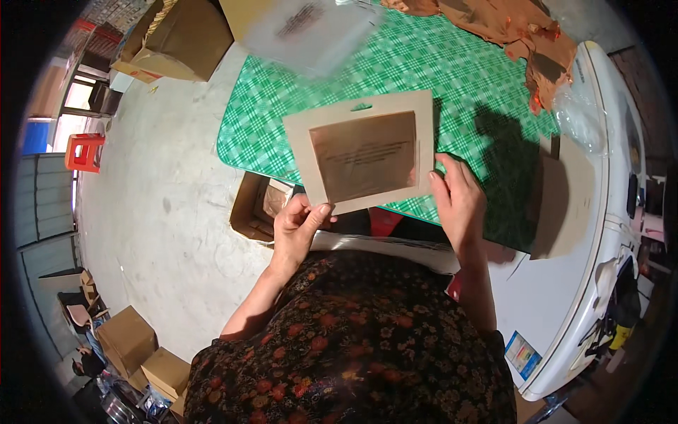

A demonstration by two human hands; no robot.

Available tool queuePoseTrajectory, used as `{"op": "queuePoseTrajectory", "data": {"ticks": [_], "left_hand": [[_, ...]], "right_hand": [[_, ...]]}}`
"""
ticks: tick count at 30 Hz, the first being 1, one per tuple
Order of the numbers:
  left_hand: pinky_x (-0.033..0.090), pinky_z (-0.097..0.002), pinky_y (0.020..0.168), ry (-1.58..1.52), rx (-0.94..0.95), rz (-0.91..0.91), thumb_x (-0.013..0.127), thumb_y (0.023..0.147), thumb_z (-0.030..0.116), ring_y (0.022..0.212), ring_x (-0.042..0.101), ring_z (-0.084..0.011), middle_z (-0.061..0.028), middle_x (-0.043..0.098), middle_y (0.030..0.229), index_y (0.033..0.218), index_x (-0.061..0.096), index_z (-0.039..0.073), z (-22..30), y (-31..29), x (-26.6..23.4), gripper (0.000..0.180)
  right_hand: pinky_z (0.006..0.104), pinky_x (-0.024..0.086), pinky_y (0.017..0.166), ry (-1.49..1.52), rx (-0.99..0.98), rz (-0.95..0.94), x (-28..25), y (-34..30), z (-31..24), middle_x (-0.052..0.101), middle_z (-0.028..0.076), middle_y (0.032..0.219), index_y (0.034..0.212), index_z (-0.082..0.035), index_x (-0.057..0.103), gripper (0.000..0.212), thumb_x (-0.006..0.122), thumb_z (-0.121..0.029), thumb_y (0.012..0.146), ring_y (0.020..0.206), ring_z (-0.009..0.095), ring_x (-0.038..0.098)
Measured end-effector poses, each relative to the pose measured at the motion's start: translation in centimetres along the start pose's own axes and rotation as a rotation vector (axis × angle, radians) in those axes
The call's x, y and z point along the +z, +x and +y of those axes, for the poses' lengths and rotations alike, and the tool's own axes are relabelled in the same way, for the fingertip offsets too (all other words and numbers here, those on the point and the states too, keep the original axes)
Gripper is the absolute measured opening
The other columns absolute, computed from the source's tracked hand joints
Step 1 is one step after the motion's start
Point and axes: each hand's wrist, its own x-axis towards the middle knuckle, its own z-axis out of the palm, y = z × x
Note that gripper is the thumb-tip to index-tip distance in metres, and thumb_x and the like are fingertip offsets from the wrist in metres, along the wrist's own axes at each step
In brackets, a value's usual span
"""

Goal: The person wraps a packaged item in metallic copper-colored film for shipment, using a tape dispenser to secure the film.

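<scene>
A flat beige card package (364, 152) is held up in front of me, tilted a little, over the near edge of the table. It has a hang slot at the top and a framed window showing brown contents with dark print. My left hand (293, 230) pinches its lower left corner between thumb and fingers. At the right edge, my right hand (459, 201) grips the card with thumb and fingertips. Below and left of the package, an open cardboard box (245, 212) contains a similar-looking brown-windowed piece (275, 198).
A green checked cloth (258, 127) covers the table. Toward its back lie clear plastic sleeves (311, 42) and brownish-orange material (494, 28). A cardboard sheet (572, 205) leans by a white appliance (600, 233) at right. Leftward are a red stool (85, 152) and a large carton (187, 46).
</scene>
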Motion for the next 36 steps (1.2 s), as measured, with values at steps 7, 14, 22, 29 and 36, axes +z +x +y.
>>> {"op": "queuePoseTrajectory", "data": {"ticks": [7, 14, 22, 29, 36], "left_hand": [[0.053, -0.0373, 0.082, 0.687, 0.621, 0.156, 0.084, 0.088, 0.007, 0.093, 0.067, -0.0236, -0.0072, 0.075, 0.097, 0.099, 0.077, 0.003, 2.2, 2.6, -1.5, 0.014], [0.044, -0.0367, 0.087, 0.972, 0.796, 0.179, 0.088, 0.08, 0.012, 0.094, 0.064, -0.0242, -0.0008, 0.076, 0.098, 0.09, 0.077, 0.011, 2.5, 5.2, -1.4, 0.014], [0.053, -0.0295, 0.069, 0.147, 0.137, 0.138, 0.071, 0.103, 0.017, 0.074, 0.063, -0.0138, -0.0017, 0.067, 0.088, 0.102, 0.07, 0.0, 3.7, 1.9, -1.9, 0.018], [0.053, -0.0282, 0.065, -0.125, -0.15, 0.185, 0.06, 0.11, 0.026, 0.072, 0.067, -0.0139, -0.0038, 0.07, 0.093, 0.111, 0.068, 0.002, 3.8, -1.6, -4.8, 0.025], [0.052, -0.0281, 0.064, -0.133, -0.096, 0.42, 0.059, 0.111, 0.028, 0.069, 0.066, -0.0127, -0.0053, 0.071, 0.085, 0.105, 0.064, 0.007, -4.2, -4.0, -11.3, 0.023]], "right_hand": [[0.0279, 0.044, 0.065, 0.357, -0.017, 0.081, -0.3, 2.7, -0.5, 0.059, 0.007, 0.09, 0.103, 0.003, 0.063, 0.004, 0.064, 0.005, 0.099, 0.073, 0.013, 0.052], [0.0318, 0.048, 0.068, 0.249, 0.011, 0.049, 2.0, 3.3, 0.9, 0.064, 0.011, 0.094, 0.106, 0.003, 0.065, 0.011, 0.062, -0.008, 0.104, 0.074, 0.018, 0.055], [0.0296, 0.043, 0.063, 0.37, 0.047, 0.011, 1.6, 3.3, -2.1, 0.055, 0.005, 0.084, 0.1, 0.002, 0.061, 0.01, 0.062, -0.007, 0.105, 0.072, 0.012, 0.047], [0.0282, 0.04, 0.061, 0.46, 0.037, -0.266, 2.1, 2.4, -5.3, 0.049, 0.001, 0.074, 0.1, 0.003, 0.063, 0.013, 0.062, -0.008, 0.105, 0.069, 0.009, 0.043], [0.0273, 0.044, 0.062, 0.478, 0.028, -0.317, 2.0, -0.2, -6.4, 0.061, 0.004, 0.077, 0.103, 0.001, 0.065, 0.005, 0.062, -0.003, 0.103, 0.066, 0.009, 0.049]]}}
